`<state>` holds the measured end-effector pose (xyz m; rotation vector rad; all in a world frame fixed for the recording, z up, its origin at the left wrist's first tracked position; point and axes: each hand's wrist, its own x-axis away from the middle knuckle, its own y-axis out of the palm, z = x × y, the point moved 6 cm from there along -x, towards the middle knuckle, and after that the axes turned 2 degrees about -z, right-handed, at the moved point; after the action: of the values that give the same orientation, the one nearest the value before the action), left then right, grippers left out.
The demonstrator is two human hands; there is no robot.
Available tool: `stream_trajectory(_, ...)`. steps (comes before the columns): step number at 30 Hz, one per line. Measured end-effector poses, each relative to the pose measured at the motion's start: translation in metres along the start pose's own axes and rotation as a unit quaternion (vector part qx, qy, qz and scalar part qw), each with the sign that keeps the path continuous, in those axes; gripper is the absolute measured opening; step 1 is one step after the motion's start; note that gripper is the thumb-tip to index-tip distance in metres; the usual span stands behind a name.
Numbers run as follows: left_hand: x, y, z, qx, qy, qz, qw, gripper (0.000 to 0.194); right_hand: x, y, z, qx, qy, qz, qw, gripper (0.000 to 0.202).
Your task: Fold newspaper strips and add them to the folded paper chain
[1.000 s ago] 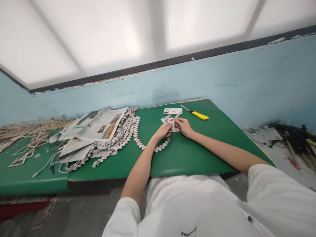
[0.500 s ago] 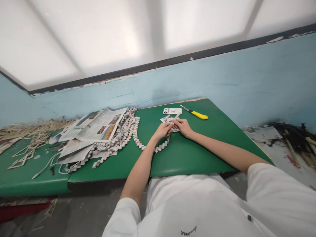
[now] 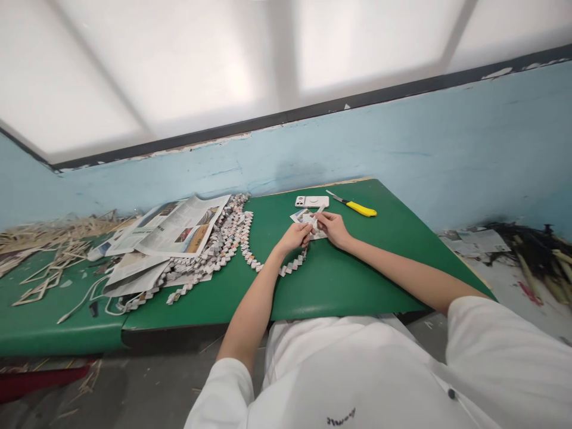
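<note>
My left hand (image 3: 295,236) is closed in a pinch at the end of a zigzag chain of folded newspaper (image 3: 287,269), which loops left across the green table. My right hand (image 3: 335,229) is beside it, thumb and fingers pinched on a narrow pale paper strip (image 3: 320,210) that sticks up between the hands. The exact spot where strip and chain meet is hidden by my fingers. Small cut pieces of printed paper (image 3: 300,215) lie on the table just beyond and beneath my hands.
Behind my hands lie a white phone (image 3: 312,201) and a yellow-handled knife (image 3: 361,208). To the left, newspaper sheets (image 3: 187,223) rest on more folded chain (image 3: 226,241), near a white cable (image 3: 78,308) and thin wooden strips (image 3: 58,265). The green table (image 3: 357,292) meets a blue wall.
My right hand has shifted slightly up and away from my left hand, and its fingers have lifted a little. My left hand and the chain stay nearly in place.
</note>
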<state>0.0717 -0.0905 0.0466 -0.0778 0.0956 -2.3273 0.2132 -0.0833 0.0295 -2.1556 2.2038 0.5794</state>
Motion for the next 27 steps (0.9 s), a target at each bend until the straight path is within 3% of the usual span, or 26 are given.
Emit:
stream_trajectory(3, 0.001, 0.001, 0.002, -0.007, 0.01, 0.0, 1.0, 0.046, 0.007, 0.013, -0.002, 0.058, -0.001, -0.06, 0.996, 0.047)
stream_trajectory(7, 0.001, 0.001, 0.001, -0.011, 0.0, 0.013, 1.0, 0.048, 0.007, 0.016, -0.006, 0.081, -0.019, -0.064, 0.994, 0.055)
stream_trajectory(15, -0.001, -0.001, 0.003, 0.01, 0.002, 0.003, 1.0, 0.049, -0.008, -0.006, -0.004, 0.007, -0.014, 0.029, 0.999, 0.049)
stream_trajectory(20, -0.001, 0.003, 0.003, 0.032, -0.01, 0.009, 0.999, 0.044, -0.014, -0.016, -0.007, -0.04, -0.016, 0.054, 0.998, 0.045)
stream_trajectory(24, 0.002, 0.002, 0.003, 0.139, -0.026, -0.003, 0.99, 0.035, -0.014, -0.024, -0.008, -0.106, -0.026, 0.1, 0.989, 0.046)
stream_trajectory(27, 0.007, 0.003, 0.008, 0.246, -0.031, -0.038, 0.968, 0.033, -0.01, -0.012, -0.011, -0.112, -0.008, 0.031, 0.993, 0.045)
